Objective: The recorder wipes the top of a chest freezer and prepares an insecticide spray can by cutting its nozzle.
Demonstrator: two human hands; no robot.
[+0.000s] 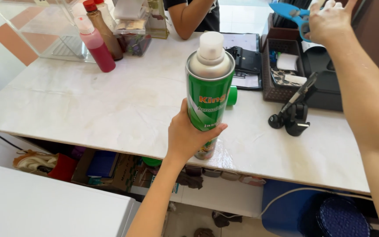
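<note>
While the white marble desk (110,101) fills most of my view, my left hand (188,136) is wrapped round a green aerosol spray can (209,87), fingers (218,128) curled and pressed against its lower half, thumb behind it. I'm holding the can upright above the near edge of the desk, its white nozzle cap bare on top. Across the desk, another person's arm (189,17) leans on the far edge. Far right, my right hand (327,22) is up by a dark brown basket (281,66), fingers closed on the handles of blue scissors (292,13). Far left stands a red sauce bottle (95,44) with a brown one (106,33) just beside it. A small black stand (292,116) sits to the right of the can, and a green cap (232,95) peeks out just behind it.
</note>
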